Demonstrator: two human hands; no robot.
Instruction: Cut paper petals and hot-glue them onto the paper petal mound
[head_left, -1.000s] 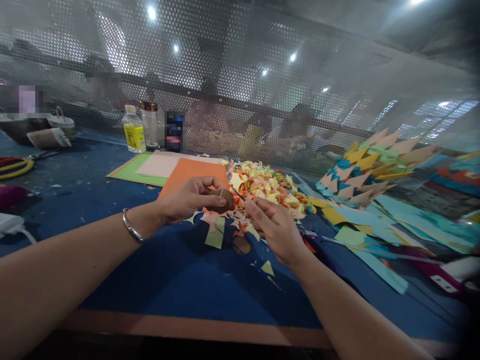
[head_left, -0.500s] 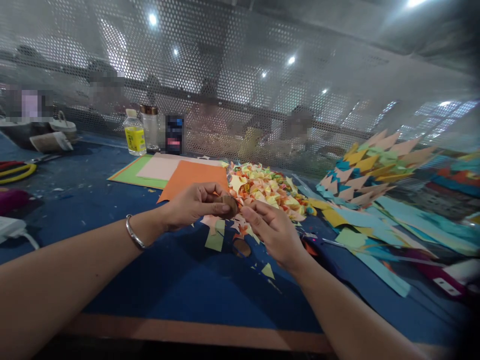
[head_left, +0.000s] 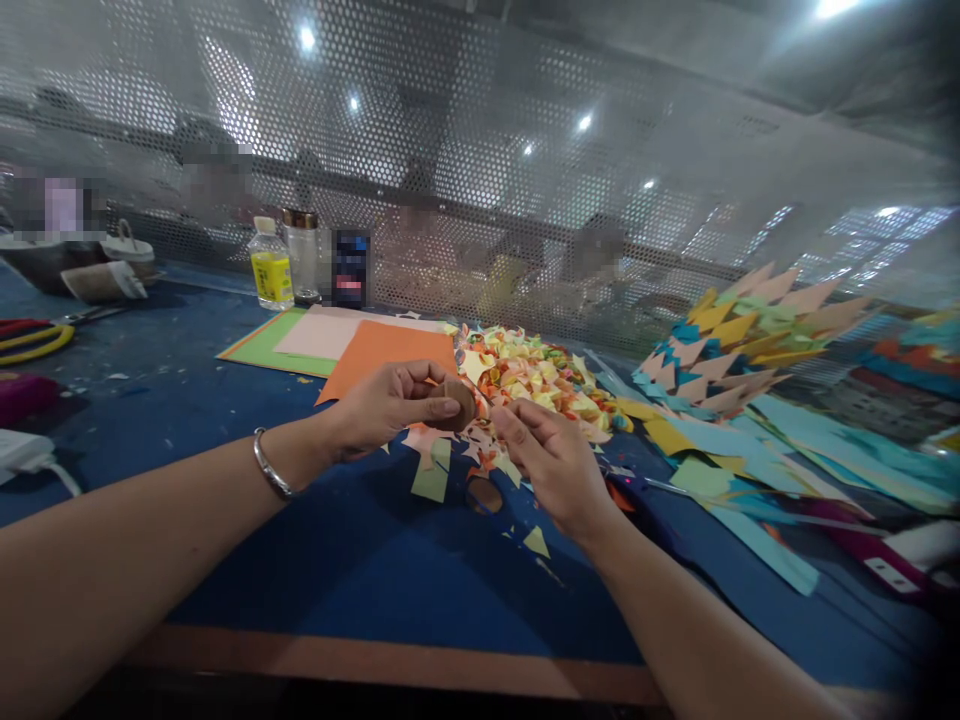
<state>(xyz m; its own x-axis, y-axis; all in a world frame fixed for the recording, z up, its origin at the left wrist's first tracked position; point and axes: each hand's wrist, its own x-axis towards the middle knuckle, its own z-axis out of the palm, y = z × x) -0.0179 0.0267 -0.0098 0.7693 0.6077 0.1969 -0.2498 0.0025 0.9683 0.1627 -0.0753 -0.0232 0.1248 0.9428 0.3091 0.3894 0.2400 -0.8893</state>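
My left hand [head_left: 386,405], a metal bangle on its wrist, pinches a small round brown piece [head_left: 459,403] between thumb and fingers above the blue table [head_left: 315,560]. Just to the right of it, my right hand [head_left: 551,462] is closed in a pinch, fingertips close to the brown piece; what they hold is too small to name. Below both hands lie loose paper scraps [head_left: 433,472] in green, pink and orange. Behind them is a heap of small folded coloured papers [head_left: 536,375].
Orange, pink and green sheets [head_left: 352,345] lie at the back left, with a yellow-labelled bottle [head_left: 271,265] and jars beyond. Stacked paper triangles [head_left: 739,335] and long teal strips [head_left: 817,430] fill the right side. Scissors [head_left: 34,335] lie far left. A perforated screen stands behind.
The thin tool seen near my right fingers a second ago no longer shows. Both hands have stayed close together, the brown piece turned slightly in my left fingers.
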